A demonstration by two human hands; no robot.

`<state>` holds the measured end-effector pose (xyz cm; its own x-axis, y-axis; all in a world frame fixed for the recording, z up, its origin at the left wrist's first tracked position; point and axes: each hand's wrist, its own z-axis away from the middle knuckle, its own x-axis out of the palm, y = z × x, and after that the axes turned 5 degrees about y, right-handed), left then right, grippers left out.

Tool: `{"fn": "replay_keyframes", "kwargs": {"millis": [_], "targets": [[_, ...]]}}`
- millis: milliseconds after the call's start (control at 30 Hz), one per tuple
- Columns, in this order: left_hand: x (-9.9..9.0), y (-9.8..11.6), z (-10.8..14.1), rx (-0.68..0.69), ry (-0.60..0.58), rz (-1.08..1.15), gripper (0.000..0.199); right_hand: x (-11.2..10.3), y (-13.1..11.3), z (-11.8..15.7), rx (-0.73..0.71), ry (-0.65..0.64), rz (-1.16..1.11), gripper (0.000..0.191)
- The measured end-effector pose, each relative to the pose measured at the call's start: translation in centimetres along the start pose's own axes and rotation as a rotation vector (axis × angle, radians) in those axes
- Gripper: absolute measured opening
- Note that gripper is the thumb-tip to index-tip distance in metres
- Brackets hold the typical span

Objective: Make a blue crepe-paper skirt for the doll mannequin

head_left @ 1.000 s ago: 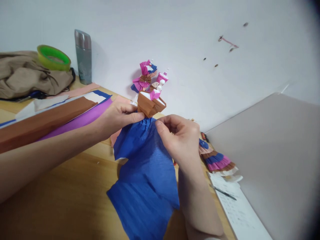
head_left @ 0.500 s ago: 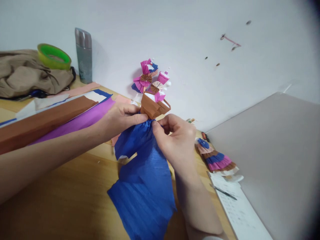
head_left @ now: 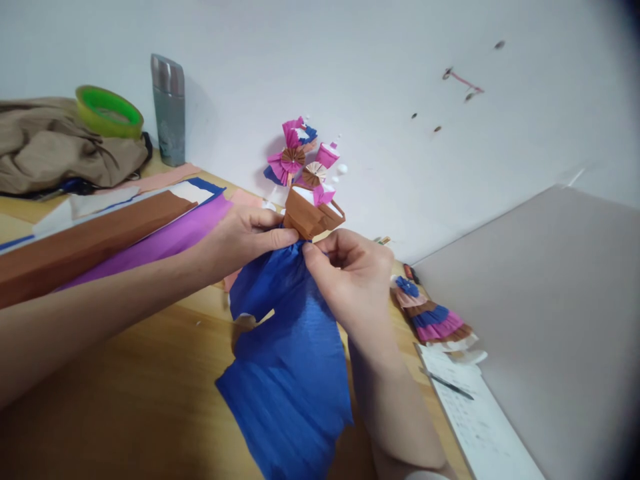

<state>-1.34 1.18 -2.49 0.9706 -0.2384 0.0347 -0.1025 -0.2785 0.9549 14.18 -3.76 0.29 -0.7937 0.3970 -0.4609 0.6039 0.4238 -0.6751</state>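
Both hands hold a paper figure above the wooden table (head_left: 125,373). Its brown paper top part (head_left: 311,212) has a white inside and a small pink piece at the rim. My left hand (head_left: 255,230) grips the figure from the left, thumb at the base of the brown part. Gathered blue crepe paper (head_left: 300,347) hangs below, with a long loose strip reaching down toward me. My right hand (head_left: 350,267) pinches the upper edge of this blue paper between thumb and fingers. What lies beneath the fingers is hidden.
Brown (head_left: 100,233) and purple crepe sheets (head_left: 160,250) lie at left. Behind are a tape roll (head_left: 110,110) on brown cloth (head_left: 45,143) and a grey bottle (head_left: 169,113). Pink paper decorations (head_left: 293,157) stand by the wall. A tiered paper dress (head_left: 435,317), pen (head_left: 447,385) and written sheet (head_left: 470,407) are right.
The brown part and both hands have shifted very slightly to the right. My grip on the blue crepe paper looks the same.
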Motion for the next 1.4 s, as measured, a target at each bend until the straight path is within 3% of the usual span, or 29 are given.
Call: {"fn": "replay_keyframes", "kwargs": {"millis": [300, 667, 967, 1167, 1400], "targets": [[-0.1, -0.2, -0.3, 0.039, 0.0, -0.053, 0.027, -0.5, -0.2, -1.2, 0.195, -0.082, -0.212, 0.02], [0.1, -0.1, -0.1, 0.014, 0.015, 0.001, 0.028, 0.3, 0.0, -0.1, 0.078, -0.036, -0.18, 0.018], [-0.1, -0.3, -0.4, 0.029, 0.011, -0.066, 0.027, 0.3, 0.1, -0.2, 0.112, -0.033, -0.222, 0.018], [-0.4, -0.2, -0.5, 0.057, 0.037, -0.123, 0.025, 0.3, -0.3, -0.5, 0.218, -0.07, -0.294, 0.017], [-0.4, 0.1, -0.3, 0.057, 0.021, -0.147, 0.024, -0.4, -0.1, -0.5, 0.106, -0.087, -0.187, 0.018]]}}
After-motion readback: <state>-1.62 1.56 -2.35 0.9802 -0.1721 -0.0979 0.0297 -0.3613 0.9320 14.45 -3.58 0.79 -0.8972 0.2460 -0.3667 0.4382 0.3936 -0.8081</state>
